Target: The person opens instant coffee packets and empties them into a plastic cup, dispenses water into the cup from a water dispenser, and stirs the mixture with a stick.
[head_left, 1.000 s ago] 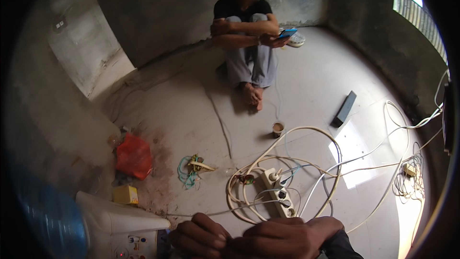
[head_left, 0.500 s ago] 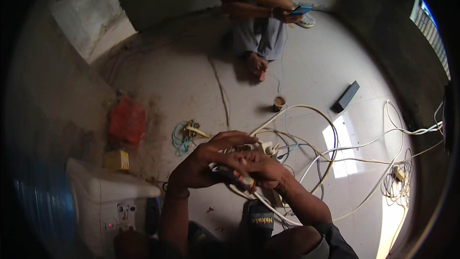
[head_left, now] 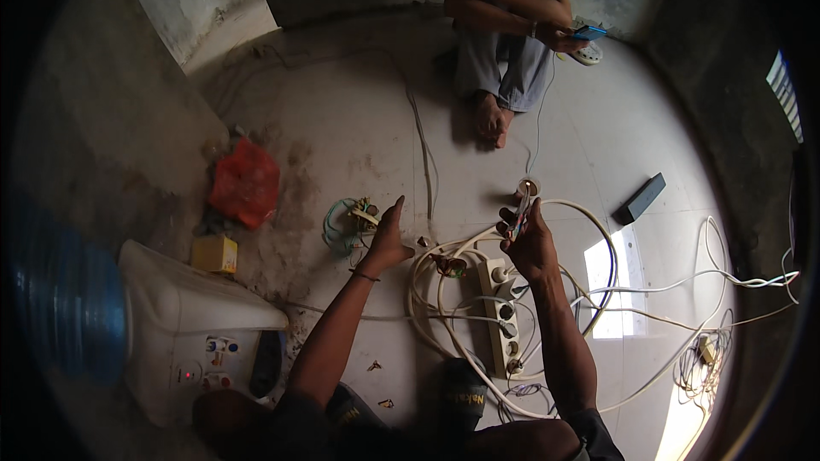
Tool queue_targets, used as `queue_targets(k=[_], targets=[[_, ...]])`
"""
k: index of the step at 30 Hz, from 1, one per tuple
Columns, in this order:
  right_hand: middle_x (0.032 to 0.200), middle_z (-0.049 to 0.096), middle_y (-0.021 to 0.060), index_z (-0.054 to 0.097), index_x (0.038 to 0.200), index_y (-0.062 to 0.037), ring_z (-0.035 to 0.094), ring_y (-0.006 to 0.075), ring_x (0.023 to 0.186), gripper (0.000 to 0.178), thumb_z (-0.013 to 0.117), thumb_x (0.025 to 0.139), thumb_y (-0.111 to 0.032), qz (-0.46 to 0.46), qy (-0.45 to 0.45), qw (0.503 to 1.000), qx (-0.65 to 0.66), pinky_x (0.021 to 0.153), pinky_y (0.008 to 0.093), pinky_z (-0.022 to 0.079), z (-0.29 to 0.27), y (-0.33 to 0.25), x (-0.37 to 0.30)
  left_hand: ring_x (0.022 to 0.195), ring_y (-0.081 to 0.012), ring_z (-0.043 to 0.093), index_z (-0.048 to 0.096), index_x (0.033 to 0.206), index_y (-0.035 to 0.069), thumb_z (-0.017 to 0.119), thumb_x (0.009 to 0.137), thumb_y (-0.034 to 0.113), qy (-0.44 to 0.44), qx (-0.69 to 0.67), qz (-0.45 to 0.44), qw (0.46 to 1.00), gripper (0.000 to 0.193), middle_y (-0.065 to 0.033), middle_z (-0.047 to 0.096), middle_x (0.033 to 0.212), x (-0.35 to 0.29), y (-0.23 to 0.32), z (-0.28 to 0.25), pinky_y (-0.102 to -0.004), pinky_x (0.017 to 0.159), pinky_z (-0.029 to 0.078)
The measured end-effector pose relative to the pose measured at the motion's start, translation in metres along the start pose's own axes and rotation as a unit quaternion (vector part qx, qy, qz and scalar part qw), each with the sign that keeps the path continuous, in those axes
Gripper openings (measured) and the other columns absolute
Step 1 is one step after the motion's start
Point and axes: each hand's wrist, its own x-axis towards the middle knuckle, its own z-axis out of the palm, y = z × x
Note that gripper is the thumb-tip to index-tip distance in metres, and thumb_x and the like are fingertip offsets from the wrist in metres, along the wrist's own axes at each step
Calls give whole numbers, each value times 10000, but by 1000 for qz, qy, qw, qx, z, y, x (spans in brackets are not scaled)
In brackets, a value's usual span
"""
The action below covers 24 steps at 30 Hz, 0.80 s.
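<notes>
My left hand (head_left: 389,243) reaches over the floor with its fingers stretched out and nothing in it. Close beside its fingertips lies a tangle of teal and yellowish wires (head_left: 342,229). My right hand (head_left: 533,248) is closed on a slim, pale and reddish object (head_left: 519,218), too small to name. Just beyond that hand stands a small cup (head_left: 529,188) of brown drink. Below and between my hands are a white power strip (head_left: 498,312) with plugs in it and loops of cream cable (head_left: 427,324). A small dark reddish item (head_left: 449,265) rests among the loops.
A person (head_left: 508,43) sits opposite, holding a blue phone (head_left: 589,32). A dark oblong block (head_left: 641,199) lies right. Left are a red plastic bag (head_left: 245,182), a yellow box (head_left: 214,254) and a water dispenser (head_left: 201,307) with a blue bottle (head_left: 68,290). Cables cross the floor rightward.
My hands, together before around a dark item with a coloured label, have moved apart. The left has opened out leftward; the right has gone forward towards the cup. The view has shifted.
</notes>
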Motion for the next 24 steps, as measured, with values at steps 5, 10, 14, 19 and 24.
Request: queue_targets(k=[5, 10, 14, 19, 24], targets=[[974, 609, 30, 579, 1226, -218, 590, 140, 780, 387, 524, 975, -508, 8, 62, 998, -21, 612, 255, 471, 2, 8, 8, 1371, -387, 362, 168, 1529, 64, 930, 550, 286, -23, 20, 17, 999, 1260, -235, 392, 1448, 3, -16, 39, -433, 1131, 328], [948, 609, 23, 576, 1230, -199, 577, 140, 767, 390, 514, 984, -496, 32, 32, 999, -2, 601, 265, 451, -5, 23, 13, 1229, -333, 520, 356, 1374, 38, 912, 594, 237, 85, -154, -13, 984, 978, -193, 544, 1278, 1, -18, 61, -397, 1056, 410], [912, 606, 8, 593, 1214, -196, 569, 129, 754, 370, 501, 994, -479, 22, 92, 995, -17, 589, 250, 430, -6, 13, 0, 1079, -290, 604, 477, 1199, 32, 863, 633, 110, 189, -42, 99, 976, 690, -144, 604, 1130, 10, 25, 26, -376, 923, 489], [910, 618, -9, 599, 1218, -198, 571, 122, 744, 367, 497, 998, -473, 22, 69, 997, -5, 603, 248, 423, -15, 19, -3, 922, -286, 648, 611, 1124, 49, 810, 676, 125, -267, -183, -224, 919, 496, -121, 653, 958, 33, 34, -108, -406, 846, 523], [900, 622, -21, 618, 1196, -197, 562, 110, 734, 365, 502, 994, -479, 4, 70, 997, -19, 590, 241, 416, -6, 16, -5, 824, -232, 677, 640, 1078, 43, 836, 707, 184, -411, 288, -342, 794, 443, -112, 683, 900, 22, 44, -174, -344, 722, 548]])
